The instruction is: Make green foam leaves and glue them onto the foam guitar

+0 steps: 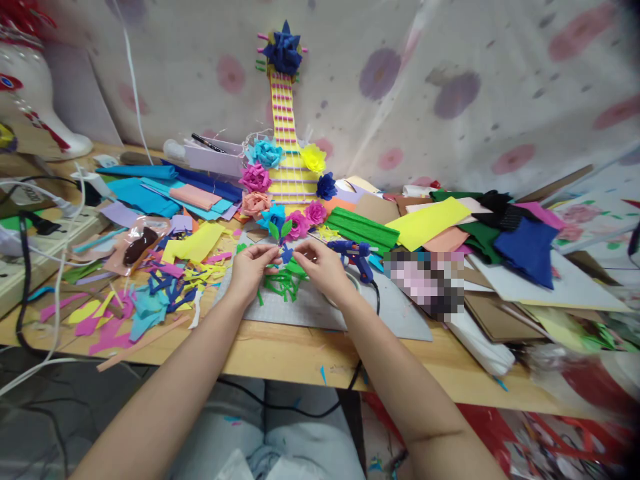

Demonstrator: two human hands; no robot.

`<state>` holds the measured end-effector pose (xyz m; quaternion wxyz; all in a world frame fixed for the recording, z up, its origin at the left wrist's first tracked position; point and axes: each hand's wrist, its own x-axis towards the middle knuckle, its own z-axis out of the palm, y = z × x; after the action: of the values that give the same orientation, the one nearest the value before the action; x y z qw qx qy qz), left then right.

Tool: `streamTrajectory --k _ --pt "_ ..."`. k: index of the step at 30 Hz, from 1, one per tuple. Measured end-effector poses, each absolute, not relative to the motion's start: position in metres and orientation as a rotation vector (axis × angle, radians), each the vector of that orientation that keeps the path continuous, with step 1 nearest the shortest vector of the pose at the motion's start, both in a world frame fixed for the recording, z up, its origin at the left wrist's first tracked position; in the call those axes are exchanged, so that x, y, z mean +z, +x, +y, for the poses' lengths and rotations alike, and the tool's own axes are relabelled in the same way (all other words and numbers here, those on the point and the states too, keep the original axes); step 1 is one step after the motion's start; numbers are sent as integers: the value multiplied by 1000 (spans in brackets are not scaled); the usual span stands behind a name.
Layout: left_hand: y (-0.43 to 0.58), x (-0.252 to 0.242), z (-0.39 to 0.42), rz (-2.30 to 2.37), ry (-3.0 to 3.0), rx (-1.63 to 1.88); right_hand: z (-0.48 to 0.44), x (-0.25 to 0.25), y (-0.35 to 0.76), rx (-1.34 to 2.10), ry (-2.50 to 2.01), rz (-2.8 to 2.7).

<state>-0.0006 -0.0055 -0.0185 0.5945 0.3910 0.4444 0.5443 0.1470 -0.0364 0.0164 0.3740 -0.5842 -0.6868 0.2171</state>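
Observation:
Over the grey board (390, 317), my left hand (254, 268) pinches a small blue paper flower (287, 255) with green paper leaves (280, 231) above it. From the other side, my right hand (320, 268) has its fingertips closed at the blue paper; exactly where they grip is partly hidden. Green paper scraps (285, 283) lie under both hands. Just behind stands a yellow paper guitar (295, 180) with pink frets, leaning on the wall and ringed by crepe paper flowers. A dark blue flower (285, 50) tops its head.
Right of my hands lies a blue glue gun (355, 253) with a black cord, near a roll of tape (357, 287). Colourful paper scraps (150, 307) cover the left of the table. Folded crepe paper (430, 223) and cardboard fill the right. A power strip (65, 237) with cables sits far left.

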Motion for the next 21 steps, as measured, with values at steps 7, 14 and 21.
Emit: streamTrajectory --k 7,14,21 --pt "1 -18 -6 1038 916 1229 -8 -18 128 985 -1251 -1400" --pt "2 -19 -6 1045 942 1212 -11 -15 128 1056 -1242 -1332" --pt "3 -17 -7 1057 942 1204 -12 -14 129 1038 -1246 -1314"
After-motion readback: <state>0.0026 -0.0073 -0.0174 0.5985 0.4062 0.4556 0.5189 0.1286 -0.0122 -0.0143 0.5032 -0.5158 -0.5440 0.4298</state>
